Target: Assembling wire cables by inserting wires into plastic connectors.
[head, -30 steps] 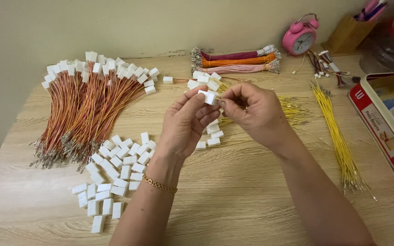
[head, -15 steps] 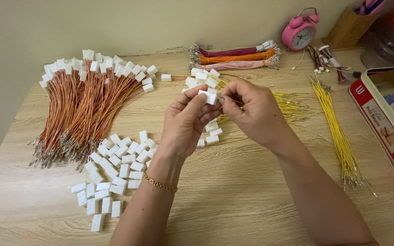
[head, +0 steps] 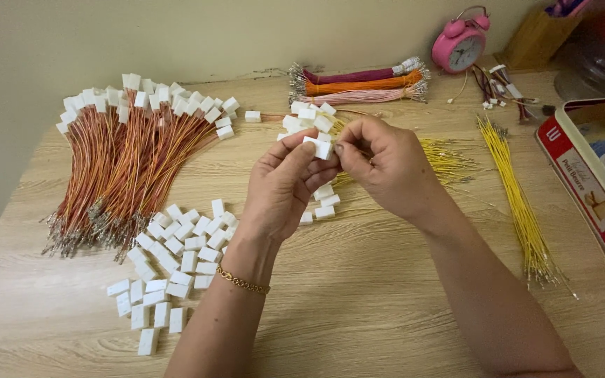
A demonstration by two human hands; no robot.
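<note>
Head view, wooden desk [head: 358, 294]. Centre: left hand [head: 285, 185] and right hand [head: 386, 164] meet above the desk; fingers of both pinched together on one small white connector [head: 318, 147], held just off the surface. At 9 o'clock: bundle of orange wires w/ white plugs [head: 127, 161]. At 7 o'clock: heap of loose white housings [head: 169, 266]. At 3 o'clock: yellow wires [head: 519, 203], red-rimmed tin [head: 582, 189] beyond. At 12–1 o'clock: coloured wire bundles [head: 358, 84], pink alarm clock [head: 462, 43].
</note>
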